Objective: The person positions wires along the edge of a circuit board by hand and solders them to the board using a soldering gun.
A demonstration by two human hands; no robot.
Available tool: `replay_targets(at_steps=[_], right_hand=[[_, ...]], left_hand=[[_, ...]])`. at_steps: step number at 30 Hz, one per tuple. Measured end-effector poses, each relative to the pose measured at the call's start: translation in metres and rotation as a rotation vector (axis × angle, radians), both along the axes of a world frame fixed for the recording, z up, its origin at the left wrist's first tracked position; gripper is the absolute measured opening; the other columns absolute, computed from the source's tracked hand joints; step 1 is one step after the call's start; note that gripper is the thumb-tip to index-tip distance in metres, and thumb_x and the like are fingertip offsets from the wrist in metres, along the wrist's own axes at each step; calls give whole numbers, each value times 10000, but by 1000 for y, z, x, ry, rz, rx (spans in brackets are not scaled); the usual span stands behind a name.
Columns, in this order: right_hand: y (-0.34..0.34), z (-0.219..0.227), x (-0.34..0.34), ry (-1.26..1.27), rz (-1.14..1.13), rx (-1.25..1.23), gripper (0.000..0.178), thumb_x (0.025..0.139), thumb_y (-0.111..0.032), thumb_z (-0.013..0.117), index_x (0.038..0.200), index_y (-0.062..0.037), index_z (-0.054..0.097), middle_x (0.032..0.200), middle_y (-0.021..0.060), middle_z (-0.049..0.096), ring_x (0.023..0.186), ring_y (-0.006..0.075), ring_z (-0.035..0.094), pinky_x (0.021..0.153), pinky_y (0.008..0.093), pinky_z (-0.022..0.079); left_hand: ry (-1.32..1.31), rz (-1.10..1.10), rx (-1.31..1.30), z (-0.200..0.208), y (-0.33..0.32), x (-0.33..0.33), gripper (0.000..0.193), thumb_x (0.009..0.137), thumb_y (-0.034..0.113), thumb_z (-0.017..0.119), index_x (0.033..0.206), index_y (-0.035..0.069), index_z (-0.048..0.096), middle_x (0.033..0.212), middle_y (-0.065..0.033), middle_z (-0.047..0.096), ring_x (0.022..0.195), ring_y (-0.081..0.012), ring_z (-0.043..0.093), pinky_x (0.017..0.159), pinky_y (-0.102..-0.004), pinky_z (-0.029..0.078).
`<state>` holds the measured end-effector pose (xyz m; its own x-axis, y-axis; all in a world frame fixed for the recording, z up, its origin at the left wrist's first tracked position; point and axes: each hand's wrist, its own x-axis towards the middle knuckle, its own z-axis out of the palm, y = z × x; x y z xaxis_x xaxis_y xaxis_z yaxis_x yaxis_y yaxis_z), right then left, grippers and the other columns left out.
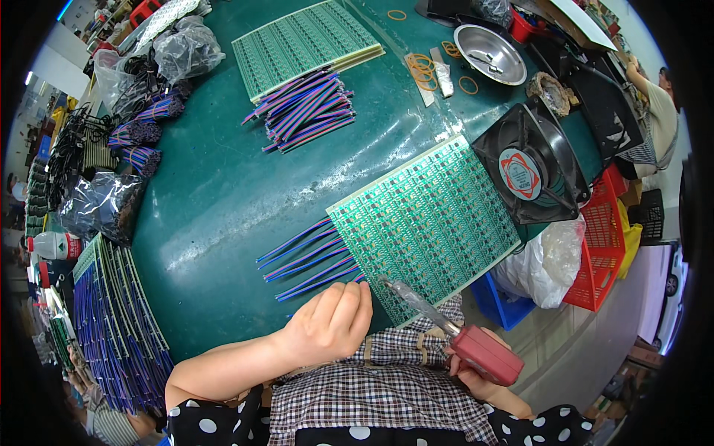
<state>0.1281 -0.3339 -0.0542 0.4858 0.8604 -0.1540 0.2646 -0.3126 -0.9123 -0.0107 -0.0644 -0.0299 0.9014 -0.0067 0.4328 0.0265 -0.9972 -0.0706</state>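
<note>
Gripping a soldering iron (454, 334) by its red handle, the right hand (476, 375) is wrapped closed around the grip at the lower right, with the metal tip resting at the near edge of a green circuit board panel (428, 223). The left hand (331, 320) lies just beside that tip, fingers curled together and pressed down at the panel's near-left corner; whether it pinches a wire there cannot be told. Several striped wires (305, 260), blue, purple and red, run out from the panel's left edge across the green table (216, 193). A black square fan (529, 172) sits at the panel's far right corner. Farther back lie a loose bundle of similar wires (305, 110), a second board panel (301, 44) and a metal bowl (489, 53). Finished panels with wires (119, 320) are stacked at the left.
</note>
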Motion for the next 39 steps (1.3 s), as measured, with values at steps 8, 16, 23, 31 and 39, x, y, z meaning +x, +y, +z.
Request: replay_targets(at_steps=[8, 16, 23, 31, 39], right_hand=[[18, 8, 9, -289, 133, 162, 608, 630, -223, 790, 1097, 67, 531, 857, 105, 657, 685, 217, 655, 607, 287, 512], [9, 8, 6, -127, 109, 211, 617, 625, -207, 788, 1112, 61, 520, 849, 97, 658, 653, 217, 653, 590, 291, 514], [4, 7, 5, -24, 14, -9, 591, 627, -208, 772, 1095, 61, 531, 824, 85, 654, 625, 214, 644, 571, 288, 512], [6, 5, 0, 527, -235, 197, 551, 727, -141, 693, 1187, 34, 445, 892, 142, 627, 625, 143, 593, 566, 259, 486], [9, 10, 0, 522, -253, 319, 570, 826, -223, 620, 1264, 7, 337, 1105, 202, 529, 640, 185, 545, 558, 285, 467]], left_hand=[[1, -12, 28, 1, -1, 0, 217, 634, 37, 611, 833, -48, 625, 773, -93, 568, 659, -175, 576, 526, -222, 472], [28, -43, 63, 2, -1, 0, 237, 615, 46, 606, 831, -48, 627, 784, -101, 573, 669, -177, 574, 531, -216, 475], [26, -42, 91, 2, 1, 2, 248, 606, 50, 603, 832, -49, 627, 792, -105, 572, 675, -181, 573, 536, -221, 475], [229, 79, -128, 27, -8, 4, 262, 650, 66, 582, 896, -24, 599, 855, -100, 549, 804, -213, 557, 616, -286, 482], [-34, 417, -258, 28, 132, 77, 215, 737, 94, 621, 936, 22, 581, 859, -131, 547, 859, -312, 534, 763, -386, 442]])
